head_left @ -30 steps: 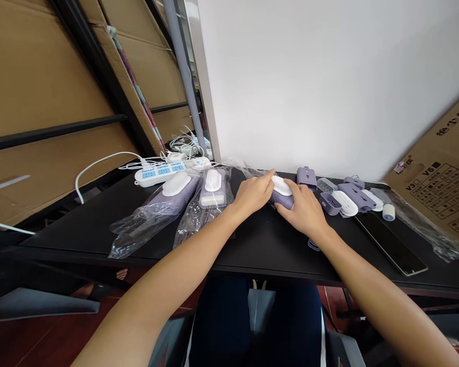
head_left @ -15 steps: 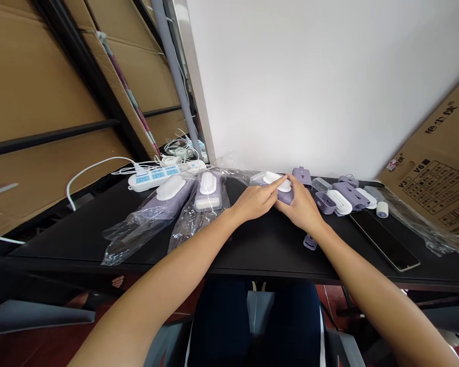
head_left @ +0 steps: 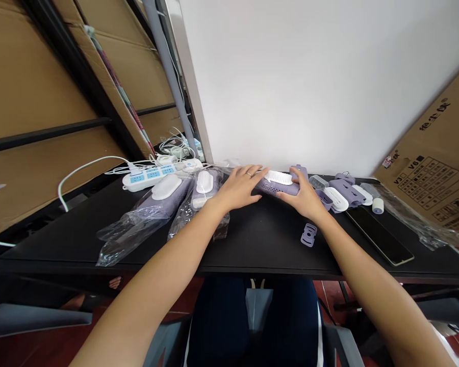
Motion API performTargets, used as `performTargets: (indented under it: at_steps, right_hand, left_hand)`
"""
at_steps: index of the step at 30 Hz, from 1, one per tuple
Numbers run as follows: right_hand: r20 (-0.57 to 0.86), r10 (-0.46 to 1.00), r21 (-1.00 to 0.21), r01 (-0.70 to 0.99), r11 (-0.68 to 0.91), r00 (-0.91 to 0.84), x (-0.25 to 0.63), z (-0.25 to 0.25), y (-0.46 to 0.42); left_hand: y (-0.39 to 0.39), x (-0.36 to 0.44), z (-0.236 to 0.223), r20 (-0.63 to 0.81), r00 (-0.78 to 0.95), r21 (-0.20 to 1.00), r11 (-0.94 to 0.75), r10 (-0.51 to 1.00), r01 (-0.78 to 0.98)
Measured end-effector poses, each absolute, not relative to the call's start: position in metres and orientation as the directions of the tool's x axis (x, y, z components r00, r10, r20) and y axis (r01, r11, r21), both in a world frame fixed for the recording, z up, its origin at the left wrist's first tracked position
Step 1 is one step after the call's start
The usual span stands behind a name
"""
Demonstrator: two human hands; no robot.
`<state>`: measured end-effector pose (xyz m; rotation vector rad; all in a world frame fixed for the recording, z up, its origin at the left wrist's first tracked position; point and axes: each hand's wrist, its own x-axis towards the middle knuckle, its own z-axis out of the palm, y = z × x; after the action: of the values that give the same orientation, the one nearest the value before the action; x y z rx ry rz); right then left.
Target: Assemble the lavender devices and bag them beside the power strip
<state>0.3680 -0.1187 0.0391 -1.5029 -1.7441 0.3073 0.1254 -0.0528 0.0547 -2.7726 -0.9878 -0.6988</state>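
On the left, the power strip (head_left: 149, 176) sits where it did half a second ago, with the outer bagged device (head_left: 155, 203) and the inner bagged device (head_left: 205, 183) lying just in front of it; their slight drift in the picture looks like head movement only.

Next comes the main change. The left hand (head_left: 237, 188), which met the right one over the white top a moment earlier, is now drawn apart from it. Its fingers are loosely spread, thumb held well away from the rest, beside the left end of the purple device (head_left: 277, 187); whether they touch it I cannot tell.

The device lies at the back of the table (head_left: 268, 250), between the hands. Its white brush (head_left: 278, 177), largely covered before, now shows its bristles, so the piece seems to have been turned a little. The right hand (head_left: 305, 198) has its fingers closed around the right end, thumb on the near side, and appears to bear the hold alone.

Just below that hand, the slotted plate (head_left: 308, 235), earlier partly behind the forearm, is in full view. Farther right, the loose parts (head_left: 346, 192) and the phone (head_left: 378, 234) lie unchanged.
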Motion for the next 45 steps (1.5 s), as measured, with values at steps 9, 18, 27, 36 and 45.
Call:
performTargets:
  at_steps: [9, 18, 27, 36, 45]
  right_hand:
    - [0.423, 0.904, -0.64, 0.685, 0.348, -0.064, 0.359, 0.049, -0.129]
    - [0.641, 0.768, -0.599, 0.636, 0.486, 0.016, 0.371, 0.055, -0.131]
    - [0.598, 0.786, -0.705, 0.569, 0.424, 0.154, 0.37, 0.053, -0.125]
    - [0.844, 0.519, -0.278, 0.716, 0.64, -0.137, 0.356, 0.06, -0.149]
    - [0.768, 0.617, -0.325, 0.725, 0.608, -0.173, 0.366, 0.059, -0.14]
  left_hand:
    - [-0.058, 0.146, 0.041, 0.581, 0.681, -0.128, -0.776, 0.446, 0.617]
    - [-0.06, 0.152, 0.048, 0.716, 0.483, 0.11, -0.764, 0.505, 0.636]
    - [-0.056, 0.138, 0.062, 0.879, 0.038, 0.444, -0.845, 0.475, 0.298]
    - [-0.065, 0.15, 0.052, 0.815, 0.322, 0.354, -0.854, 0.482, 0.381]
    - [-0.062, 0.154, 0.04, 0.77, 0.43, 0.323, -0.869, 0.471, 0.375]
